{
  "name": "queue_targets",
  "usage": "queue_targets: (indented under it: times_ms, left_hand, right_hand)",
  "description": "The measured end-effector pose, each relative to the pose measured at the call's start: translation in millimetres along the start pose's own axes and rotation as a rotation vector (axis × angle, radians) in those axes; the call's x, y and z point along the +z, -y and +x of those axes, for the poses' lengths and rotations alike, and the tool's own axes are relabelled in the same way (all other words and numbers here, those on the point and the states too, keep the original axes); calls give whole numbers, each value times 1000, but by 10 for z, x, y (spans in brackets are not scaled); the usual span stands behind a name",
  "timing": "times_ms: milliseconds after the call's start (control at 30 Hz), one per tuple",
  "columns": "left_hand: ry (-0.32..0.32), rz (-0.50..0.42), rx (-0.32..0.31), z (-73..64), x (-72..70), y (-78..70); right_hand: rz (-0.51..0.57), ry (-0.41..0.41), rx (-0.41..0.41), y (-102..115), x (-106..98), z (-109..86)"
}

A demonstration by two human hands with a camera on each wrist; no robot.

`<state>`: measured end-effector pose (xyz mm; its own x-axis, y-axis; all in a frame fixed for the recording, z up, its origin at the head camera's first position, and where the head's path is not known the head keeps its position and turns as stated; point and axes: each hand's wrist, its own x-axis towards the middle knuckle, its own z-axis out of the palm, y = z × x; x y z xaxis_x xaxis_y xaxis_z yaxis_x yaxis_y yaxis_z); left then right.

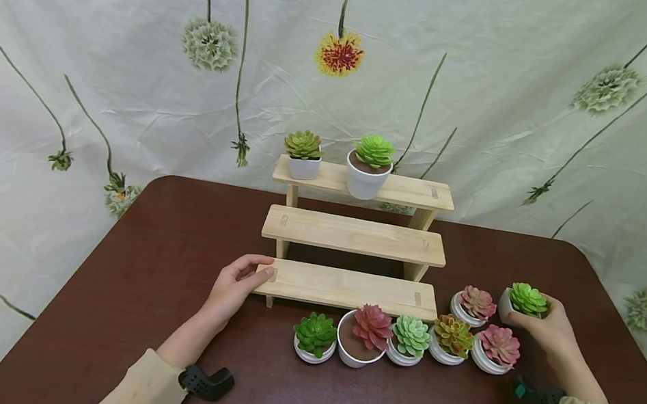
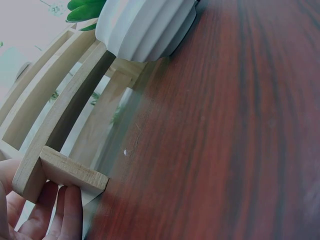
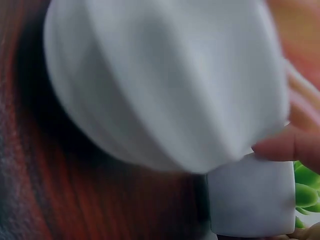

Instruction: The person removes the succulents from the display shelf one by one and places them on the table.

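Note:
My left hand grips the left end of the bottom step of a three-step wooden stand. Its thumb lies on top of the board, and the left wrist view shows the fingers tucked under by the leg. At the right, my right hand holds a bright green succulent in a white pot by its side. In the right wrist view that smooth pot sits partly behind a large ribbed white pot, with fingertips at its upper edge.
On the top step stand an olive-green succulent and a green succulent in white pots. Along the stand's front and right side are several potted succulents, among them a dark green one and a red one. A floral cloth hangs behind.

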<state>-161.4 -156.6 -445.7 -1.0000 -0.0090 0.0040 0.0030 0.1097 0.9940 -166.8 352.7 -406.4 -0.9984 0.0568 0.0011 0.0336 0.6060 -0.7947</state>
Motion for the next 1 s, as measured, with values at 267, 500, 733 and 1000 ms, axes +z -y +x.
queue_targets:
  times_ms: [267,500,733,1000]
  left_hand:
    - [4,23,4,-118,38,-247]
    - [-6,21,-17,-50,17,-135]
    - [-12,25,-12,15,4,11]
    - [-13,17,-2,3,3,3]
  right_hand:
    - [28,-2,-2,-25,31,-14]
    - [20,7,12,-9,27,-26]
    - [21,-26,66,-62,11,38]
    - [-14,-119,25,-321,-4,266]
